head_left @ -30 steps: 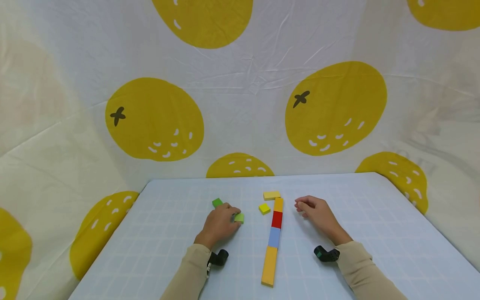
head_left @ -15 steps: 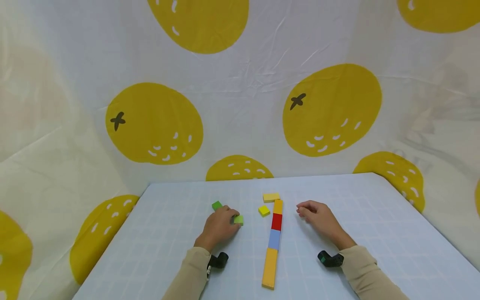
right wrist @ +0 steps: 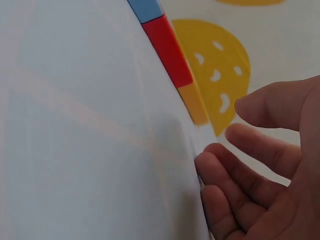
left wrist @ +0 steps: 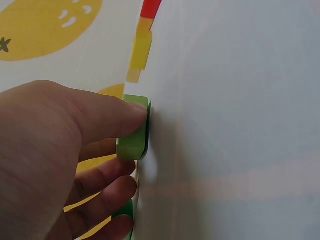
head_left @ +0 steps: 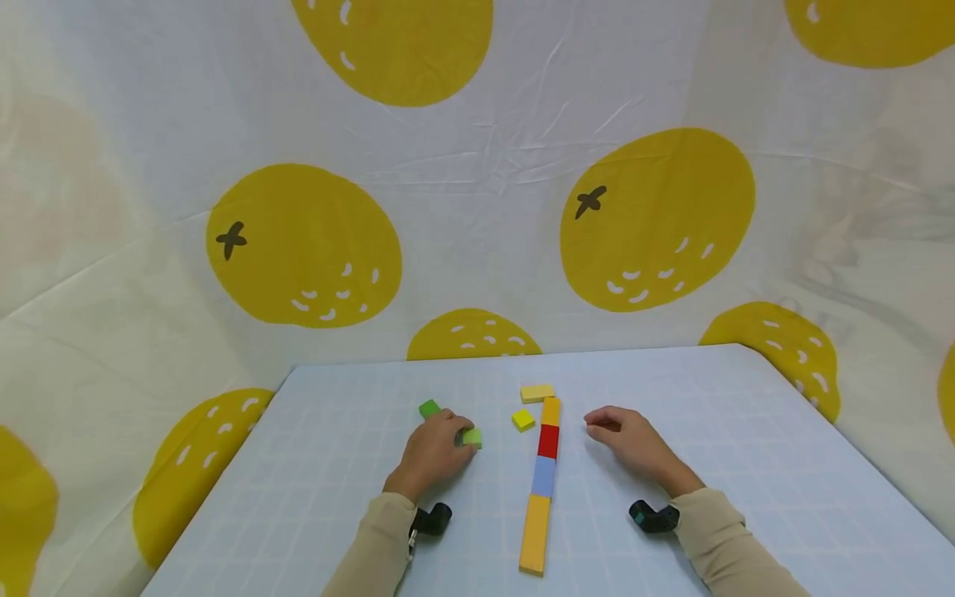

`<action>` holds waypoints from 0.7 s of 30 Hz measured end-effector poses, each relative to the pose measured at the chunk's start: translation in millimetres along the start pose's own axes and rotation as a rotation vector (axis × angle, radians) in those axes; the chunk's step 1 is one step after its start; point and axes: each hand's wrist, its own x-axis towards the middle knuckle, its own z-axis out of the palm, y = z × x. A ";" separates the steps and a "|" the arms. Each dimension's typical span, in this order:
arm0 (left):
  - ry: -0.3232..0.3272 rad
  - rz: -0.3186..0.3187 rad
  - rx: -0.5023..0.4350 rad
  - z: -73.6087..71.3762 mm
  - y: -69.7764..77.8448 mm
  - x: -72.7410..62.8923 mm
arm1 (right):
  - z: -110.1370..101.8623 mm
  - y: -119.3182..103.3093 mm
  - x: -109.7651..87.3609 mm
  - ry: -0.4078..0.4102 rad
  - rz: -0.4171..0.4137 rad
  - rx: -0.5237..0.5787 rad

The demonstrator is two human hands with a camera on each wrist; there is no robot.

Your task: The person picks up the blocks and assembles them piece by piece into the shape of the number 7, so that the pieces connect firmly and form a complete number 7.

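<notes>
My left hand (head_left: 435, 449) is pinching the lime block (head_left: 472, 439) between thumb and fingers, well in from the far edge of the table (head_left: 358, 423); the green block (head_left: 429, 409) is peeking out just behind. A gap is separating lime from the yellow block (head_left: 524, 420) and the row (head_left: 544, 478). My right hand (head_left: 634, 448) is hanging loosely curled, holding nothing, with table stretching wide outside it.

head view from above, facing forward and down; wrist views close beside hands (head_left: 434, 449) (head_left: 630, 444), sharing red block (right wrist: 169, 52).
</notes>
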 end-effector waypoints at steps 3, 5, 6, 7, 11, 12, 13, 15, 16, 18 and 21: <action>-0.002 0.001 -0.006 0.8 -0.1 0.7 | -0.3 -0.1 -5.0 -0.038 0.006 -0.033; -0.002 0.003 -0.001 1.0 -0.6 0.9 | -0.3 -3.2 -10.9 -0.066 -0.005 -0.057; -0.002 0.003 0.000 0.7 -0.7 1.0 | 0.0 -5.3 -14.2 -0.079 -0.018 -0.073; -0.001 0.002 0.000 0.2 -0.7 0.7 | 1.1 -7.9 -17.7 -0.090 -0.032 -0.088; 0.005 0.001 0.001 -2.3 0.5 0.2 | 10.7 -20.1 -30.5 -0.118 -0.064 -0.140; 0.004 0.001 -0.001 -2.8 1.1 0.2 | 14.3 -22.6 -33.3 -0.122 -0.060 -0.152; 0.002 0.002 -0.001 -2.9 1.7 0.3 | 18.1 -25.1 -36.1 -0.125 -0.053 -0.165; -0.003 0.004 -0.001 -2.4 2.5 0.5 | 25.3 -28.6 -41.5 -0.136 -0.034 -0.190; -0.005 0.003 0.000 -2.2 2.5 0.4 | 28.8 -30.0 -43.3 -0.142 -0.031 -0.196; -0.003 0.000 0.002 -1.8 2.3 0.4 | 34.2 -31.8 -46.5 -0.150 -0.026 -0.207; 0.000 -0.007 0.000 -1.1 2.3 0.3 | 38.0 -33.2 -49.7 -0.148 -0.023 -0.208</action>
